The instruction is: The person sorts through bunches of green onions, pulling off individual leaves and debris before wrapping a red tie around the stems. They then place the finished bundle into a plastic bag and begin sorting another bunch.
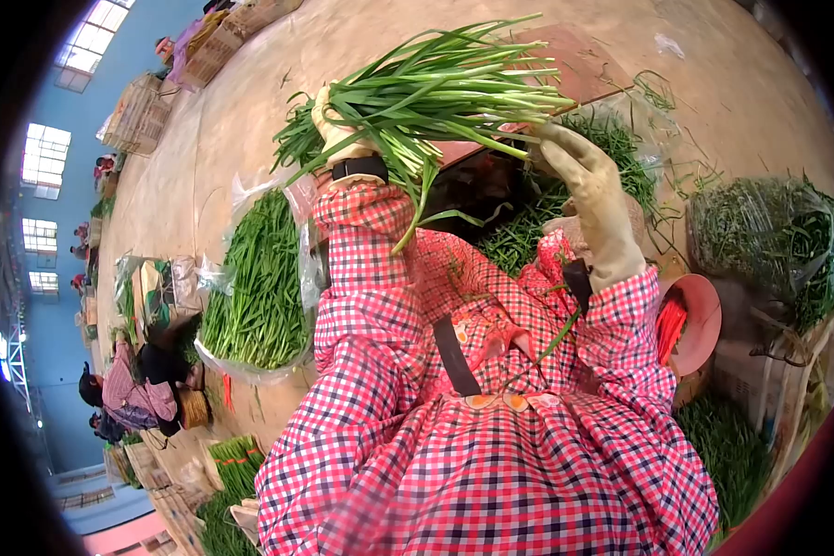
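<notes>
- Sleeves [366, 320] in checked cloth are being held out forward, away from the body.
- Greens in a heap [255, 287] are being held within clear plastic on the left; a pink basin [701, 324] is being seen on the right.
- The long-leaved bunch [435, 88] is being held up in front, clamped by the gloved left hand [340, 139] around its leafy part.
- Its pale stem ends are being pointed right, its leaf tips left; its long axis is being kept roughly crosswise, with one leaf being left to droop nearward.
- By the gloved right hand [595, 181], fingers are being extended to the stem ends; whether a stem is being pinched cannot be told.
- Handling of the bunch seems to be under way; for any move, a steady left grip is being called for.
- Farther left, a seated co-worker [137, 394] is being glimpsed.
</notes>
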Available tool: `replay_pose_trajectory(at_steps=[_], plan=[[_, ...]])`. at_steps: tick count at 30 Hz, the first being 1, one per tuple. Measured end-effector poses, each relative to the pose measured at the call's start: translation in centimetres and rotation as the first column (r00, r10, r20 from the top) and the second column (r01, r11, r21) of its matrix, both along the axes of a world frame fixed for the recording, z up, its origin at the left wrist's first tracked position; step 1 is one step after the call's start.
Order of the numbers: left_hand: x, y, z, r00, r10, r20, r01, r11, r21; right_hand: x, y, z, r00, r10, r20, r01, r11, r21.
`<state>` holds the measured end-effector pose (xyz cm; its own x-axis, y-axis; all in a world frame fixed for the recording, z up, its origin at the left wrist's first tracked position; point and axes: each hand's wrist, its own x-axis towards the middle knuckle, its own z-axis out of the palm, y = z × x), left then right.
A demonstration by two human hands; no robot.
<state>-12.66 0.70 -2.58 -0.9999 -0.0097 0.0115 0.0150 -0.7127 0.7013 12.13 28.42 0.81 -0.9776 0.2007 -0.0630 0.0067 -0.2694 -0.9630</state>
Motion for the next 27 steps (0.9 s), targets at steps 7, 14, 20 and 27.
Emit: replay_pose_trajectory(at_steps=[7, 14, 20, 27], plan=[[-1.1, -0.5, -3.1, 0.98, -0.103, -0.172, 0.098, 0.994, -0.038, -1.1, -1.0, 1.2, 0.94, 0.113, -0.321, -0.203, 0.944, -0.26], [2.9, 2.3, 2.2, 0.981, -0.038, -0.192, 0.037, 0.999, -0.005, 0.2, -0.1, 1.9, 0.96, 0.19, -0.205, -0.212, 0.973, -0.094], [3.5, 3.0, 3.3, 0.959, -0.223, -0.176, 0.257, 0.945, 0.202, 1.1, -2.5, 3.8, 0.997, -0.072, -0.015, 0.071, 0.996, -0.054], [4.0, 4.0, 3.9, 0.976, -0.168, -0.139, 0.213, 0.869, 0.447, 1.7, -3.6, 2.0, 0.967, -0.193, -0.166, 0.195, 0.981, -0.007]])
